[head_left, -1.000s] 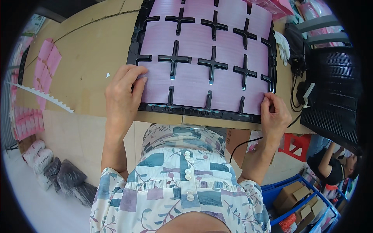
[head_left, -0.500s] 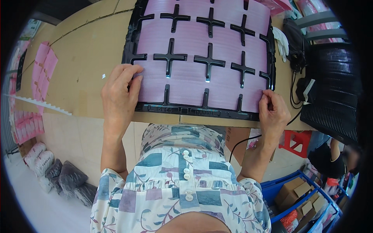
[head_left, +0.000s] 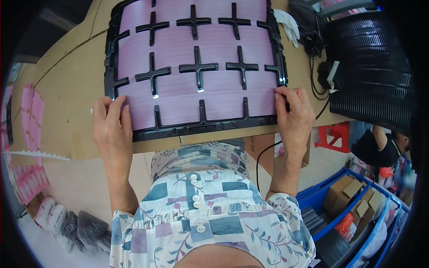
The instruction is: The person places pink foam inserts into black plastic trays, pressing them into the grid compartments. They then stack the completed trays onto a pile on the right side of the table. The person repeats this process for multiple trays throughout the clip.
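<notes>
A black plastic tray (head_left: 202,126) lies on the table in front of me, near its front edge. Cross-shaped black ribs (head_left: 198,68) stand out in rows across it. Between the ribs shows pink foam sheet (head_left: 175,100), which looks smooth and flat. My left hand (head_left: 112,129) pinches the tray's left side close to the near corner, thumb against the pink sheet. Opposite it, my right hand (head_left: 296,114) grips the right side near the other near corner, fingers bent over the rim. What the fingertips press beneath the rim is hidden.
Cardboard covers the table (head_left: 76,107). Right of the tray are a white glove (head_left: 288,27), black cables (head_left: 314,78) and a stack of black trays (head_left: 368,73). Pink slotted strips (head_left: 32,116) lie at left. Below right are a red stool (head_left: 333,137), blue crates (head_left: 326,232) and another person (head_left: 377,149).
The view has swung right and tilted, so tray and table sit further left in it. Both hands keep about the same places on the tray's sides.
</notes>
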A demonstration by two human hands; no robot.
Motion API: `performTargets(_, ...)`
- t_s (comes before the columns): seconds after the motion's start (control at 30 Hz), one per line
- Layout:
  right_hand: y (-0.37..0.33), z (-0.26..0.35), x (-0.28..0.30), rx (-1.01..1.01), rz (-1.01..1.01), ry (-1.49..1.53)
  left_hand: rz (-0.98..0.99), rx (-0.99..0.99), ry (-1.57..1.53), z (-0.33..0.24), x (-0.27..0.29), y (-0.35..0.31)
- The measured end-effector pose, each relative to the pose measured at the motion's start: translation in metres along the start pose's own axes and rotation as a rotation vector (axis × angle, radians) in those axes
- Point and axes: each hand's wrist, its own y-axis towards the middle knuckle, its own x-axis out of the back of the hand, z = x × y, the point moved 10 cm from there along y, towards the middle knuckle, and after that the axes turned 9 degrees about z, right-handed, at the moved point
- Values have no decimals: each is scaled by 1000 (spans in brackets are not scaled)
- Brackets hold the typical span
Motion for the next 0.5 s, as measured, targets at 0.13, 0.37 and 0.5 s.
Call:
performTargets(0.13,-9,4,10,99,-58,2,-55,-105,130,-27,14,1)
performTargets(0.37,-6,42,-18,400,216,-158,369,-517,-189,-92,-24,8)
performTargets(0.5,-8,32,-30,449,285,-248,394,-563,-49,-88,-37,-2)
